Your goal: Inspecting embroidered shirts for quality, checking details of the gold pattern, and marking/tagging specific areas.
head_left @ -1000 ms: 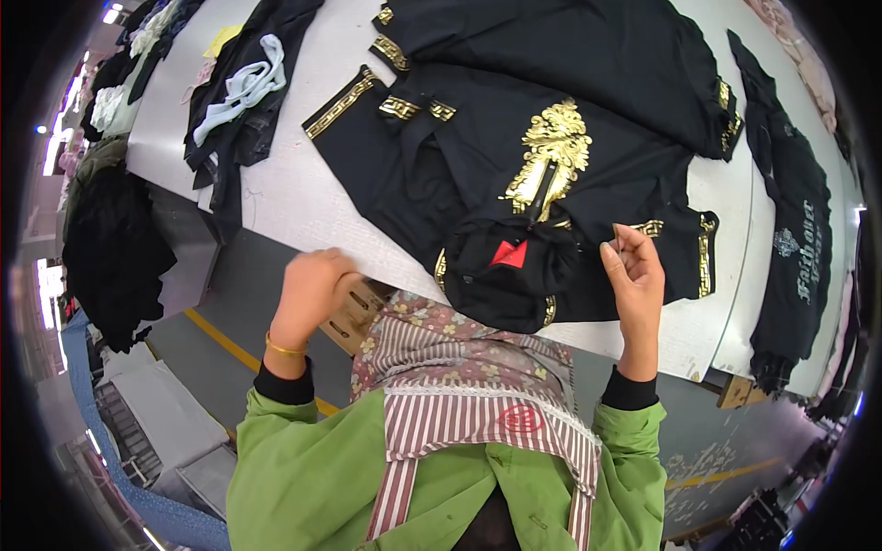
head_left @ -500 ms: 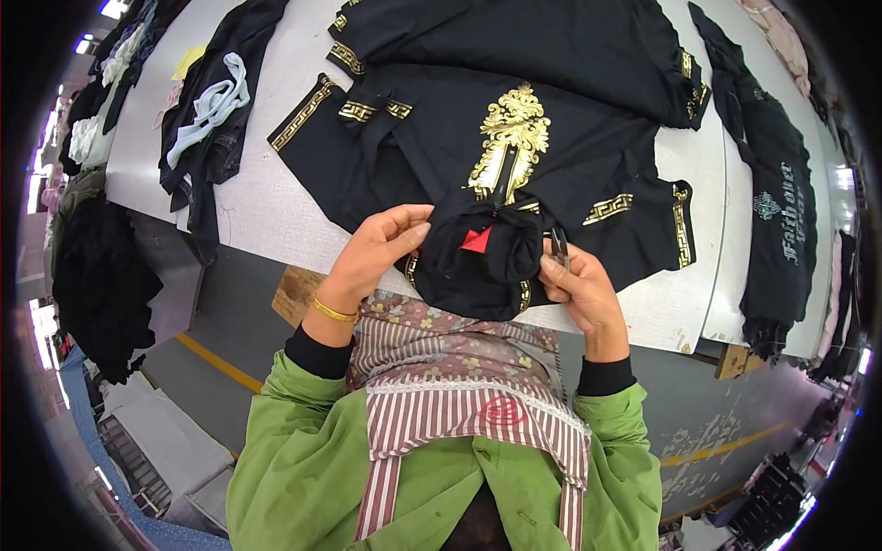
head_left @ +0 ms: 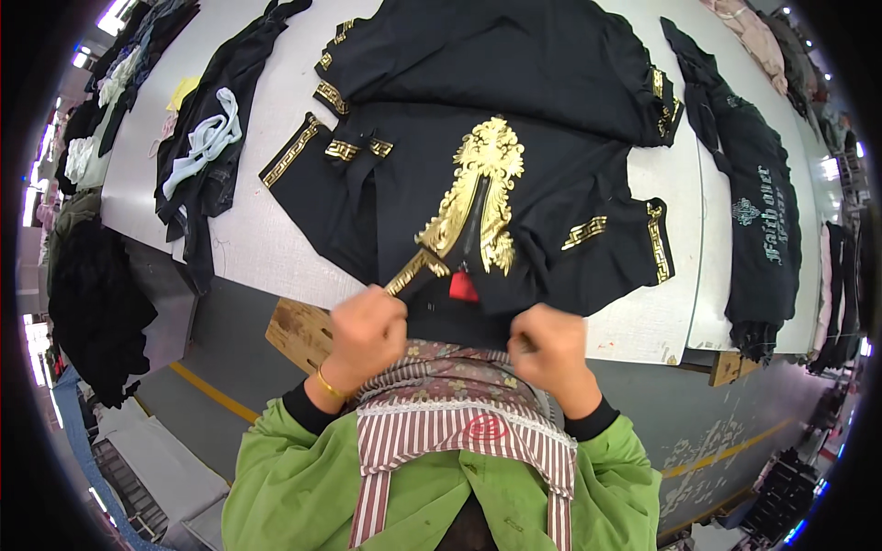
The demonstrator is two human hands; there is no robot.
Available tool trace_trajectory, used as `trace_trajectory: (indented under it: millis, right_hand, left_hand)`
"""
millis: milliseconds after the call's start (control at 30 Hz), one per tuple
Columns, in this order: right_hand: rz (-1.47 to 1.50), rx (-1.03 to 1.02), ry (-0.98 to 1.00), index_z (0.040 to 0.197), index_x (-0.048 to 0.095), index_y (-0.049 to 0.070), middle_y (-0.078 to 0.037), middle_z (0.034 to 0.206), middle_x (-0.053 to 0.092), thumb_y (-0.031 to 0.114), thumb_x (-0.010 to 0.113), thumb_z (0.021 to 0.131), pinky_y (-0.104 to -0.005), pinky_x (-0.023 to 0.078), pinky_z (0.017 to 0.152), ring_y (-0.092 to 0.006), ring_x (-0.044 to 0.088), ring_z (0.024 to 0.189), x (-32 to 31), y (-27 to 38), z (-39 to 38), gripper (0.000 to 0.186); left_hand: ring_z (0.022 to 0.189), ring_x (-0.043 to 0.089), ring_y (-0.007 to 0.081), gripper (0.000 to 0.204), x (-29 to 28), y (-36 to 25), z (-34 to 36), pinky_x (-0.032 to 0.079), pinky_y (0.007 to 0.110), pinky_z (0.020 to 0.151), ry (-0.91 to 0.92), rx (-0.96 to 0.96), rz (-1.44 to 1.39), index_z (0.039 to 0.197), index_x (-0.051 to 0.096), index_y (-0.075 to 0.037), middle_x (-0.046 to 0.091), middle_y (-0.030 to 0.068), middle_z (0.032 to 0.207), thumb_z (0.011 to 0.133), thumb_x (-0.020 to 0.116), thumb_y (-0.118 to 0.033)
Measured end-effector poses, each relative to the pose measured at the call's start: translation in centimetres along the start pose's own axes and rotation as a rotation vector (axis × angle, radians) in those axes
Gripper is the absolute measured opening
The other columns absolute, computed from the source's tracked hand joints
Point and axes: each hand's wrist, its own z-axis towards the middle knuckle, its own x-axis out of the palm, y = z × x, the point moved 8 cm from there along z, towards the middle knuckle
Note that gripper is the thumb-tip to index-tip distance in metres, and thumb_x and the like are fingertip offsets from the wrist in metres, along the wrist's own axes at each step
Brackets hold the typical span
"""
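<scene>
A black short-sleeved shirt [head_left: 570,275] lies on the white table [head_left: 634,340], with gold key-pattern trim, an ornate gold chest print [head_left: 487,147], a zip and a red label [head_left: 463,286] at the neck. My left hand [head_left: 367,335] grips its near collar edge on the left. My right hand [head_left: 548,344] is closed at the near right collar, around a small dark tool that is mostly hidden; motion blurs both hands. A second folded black garment with gold trim [head_left: 496,55] lies across the top of the shirt.
Black clothes with a pale blue strip [head_left: 202,138] lie at left. A black garment with pale printing [head_left: 758,239] and pink cloth [head_left: 744,32] lie at right. A dark heap [head_left: 96,312] hangs off the left side table. A wooden board [head_left: 294,326] shows under the table.
Both hands came inward onto the collar and drew it toward me. The bunched neck opened flatter, exposing more of the gold print, zip and inner back. The view has shifted slightly.
</scene>
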Motion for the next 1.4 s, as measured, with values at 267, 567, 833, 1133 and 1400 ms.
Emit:
trace_trajectory:
  millis: [267, 567, 833, 1133, 1400]
  right_hand:
    - [0.576, 0.582, 0.568, 0.101, 0.074, 0.005, 0.0, 0.08, 0.07, 0.007, 0.078, 0.093, -0.0265, 0.046, 0.061, -0.0107, 0.055, 0.064, -0.6, -6.0, -1.0, 0.01]
    - [-0.179, 0.605, -0.138, 0.102, 0.071, 0.003, -0.001, 0.086, 0.066, 0.01, 0.078, 0.098, -0.0237, 0.049, 0.07, -0.0101, 0.057, 0.071, -7.2, -18.3, 0.1, 0.01]
    - [0.699, 0.956, -0.787, 0.108, 0.068, 0.007, 0.0, 0.084, 0.063, 0.006, 0.077, 0.098, -0.0214, 0.047, 0.064, -0.0085, 0.054, 0.068, -15.8, -24.4, -6.5, 0.013]
    - [0.545, 0.591, 0.14, 0.109, 0.073, 0.002, -0.009, 0.091, 0.076, 0.001, 0.071, 0.103, -0.0249, 0.053, 0.055, -0.0119, 0.061, 0.059, -6.1, -10.6, 3.0, 0.007]
    - [0.268, 0.634, 0.023, 0.103, 0.076, 0.0, -0.007, 0.085, 0.076, 0.006, 0.078, 0.098, -0.0251, 0.05, 0.057, -0.0131, 0.062, 0.062, -2.6, -13.1, 6.8, 0.008]
  left_hand:
    - [0.062, 0.055, 0.0242, 0.016, 2.6, -1.3, 2.3, 0.047, 0.034, 0.061, 0.479, -0.069, -0.09, 0.099, 0.067, -0.009, 0.064, 0.004, 0.081, 0.085, 0.074, -0.005]
    - [0.122, 0.061, 0.0296, 0.036, 12.2, -6.6, 7.1, 0.042, 0.045, 0.114, 0.482, 0.323, -0.29, 0.129, 0.071, -0.01, 0.067, 0.0077, 0.131, 0.095, 0.077, -0.018]
    - [0.119, 0.068, 0.0267, 0.029, 14.1, -5.2, 3.5, 0.046, 0.044, 0.113, 0.392, 0.347, -0.536, 0.125, 0.075, -0.008, 0.073, 0.0054, 0.133, 0.096, 0.075, -0.006]
    - [0.093, 0.071, 0.0248, 0.015, 10.5, -3.4, 6.8, 0.055, 0.037, 0.091, 0.478, -0.202, -0.601, 0.112, 0.077, -0.003, 0.076, 0.0069, 0.114, 0.098, 0.073, -0.003]
    - [0.081, 0.067, 0.0261, 0.013, 9.2, 3.5, 10.5, 0.055, 0.035, 0.076, 0.325, -0.278, -0.342, 0.109, 0.075, -0.001, 0.074, 0.0094, 0.105, 0.098, 0.07, -0.003]
